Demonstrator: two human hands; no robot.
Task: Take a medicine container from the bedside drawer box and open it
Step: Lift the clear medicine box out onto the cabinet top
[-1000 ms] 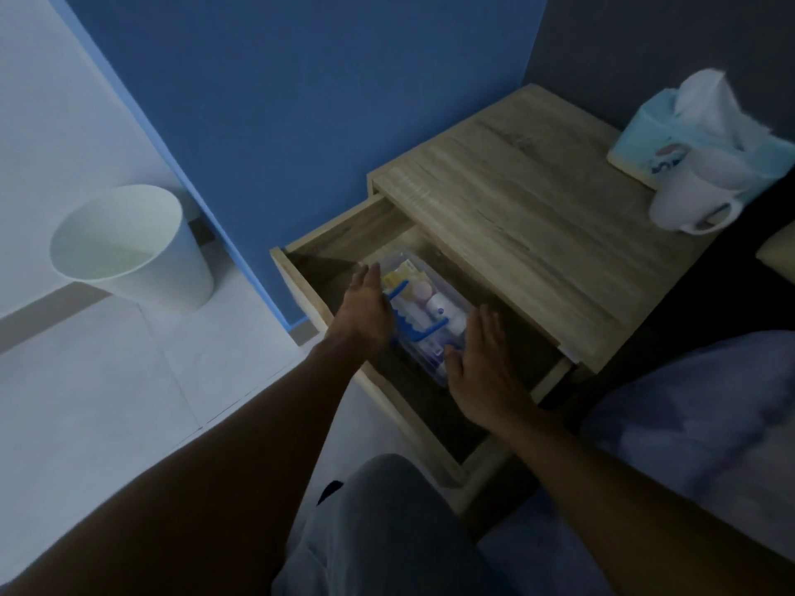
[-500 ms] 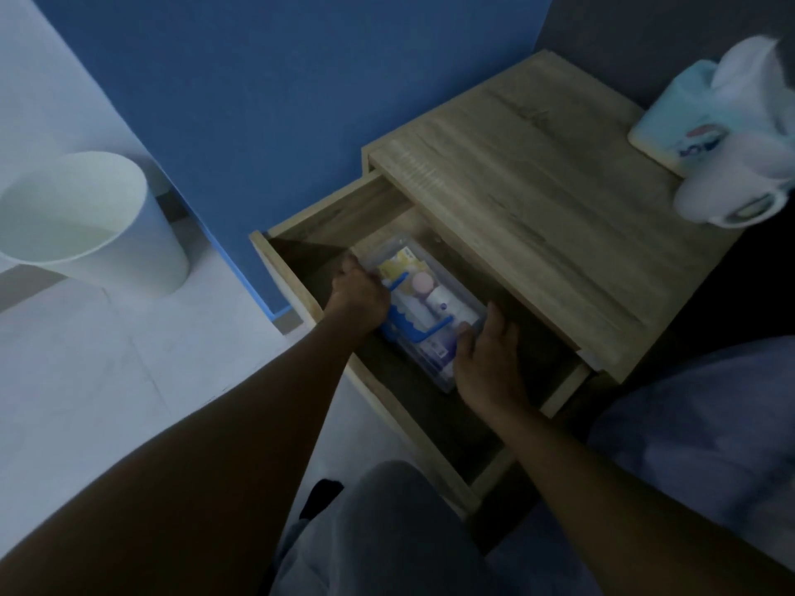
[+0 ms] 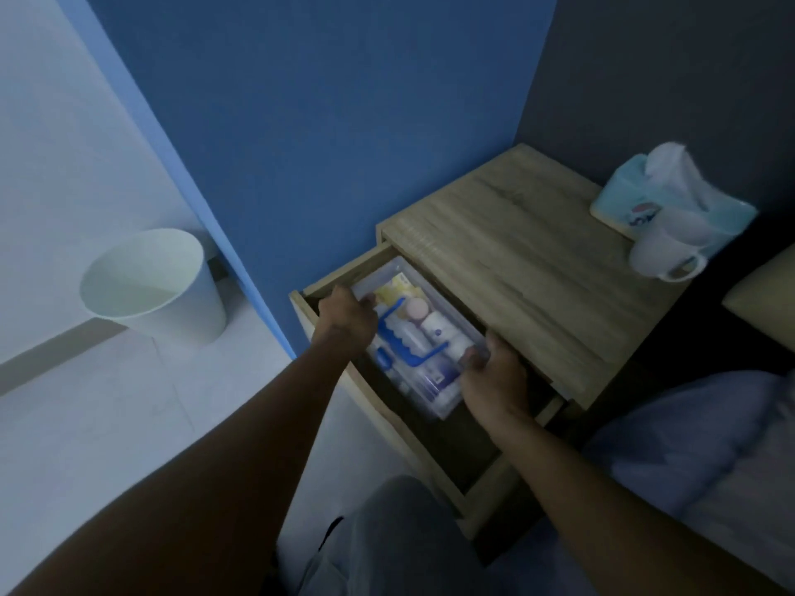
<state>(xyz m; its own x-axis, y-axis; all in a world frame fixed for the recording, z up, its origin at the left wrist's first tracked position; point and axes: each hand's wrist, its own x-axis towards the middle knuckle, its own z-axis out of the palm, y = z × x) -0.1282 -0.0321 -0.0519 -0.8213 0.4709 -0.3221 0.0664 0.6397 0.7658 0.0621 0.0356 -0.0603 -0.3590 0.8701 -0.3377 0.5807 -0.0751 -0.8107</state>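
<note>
A clear plastic medicine box (image 3: 434, 406) with a blue handle (image 3: 411, 344) on its lid lies in the open wooden drawer (image 3: 413, 440) of the bedside table. Through the lid I see several bottles and packets, among them a pink-capped one (image 3: 416, 310). My left hand (image 3: 344, 322) grips the box's far left end. My right hand (image 3: 492, 382) grips its near right side, fingers curled over the rim. The box looks slightly lifted and tilted between both hands.
The bedside table top (image 3: 525, 268) carries a tissue box (image 3: 671, 204) and a white mug (image 3: 664, 253) at the far right. A white bin (image 3: 155, 286) stands on the floor to the left. Blue bedding (image 3: 710, 445) lies at right, my knee (image 3: 400, 539) below.
Both hands went from hovering open over the box to closing on its two ends. The box has shifted a little in the drawer; the camera view has tilted.
</note>
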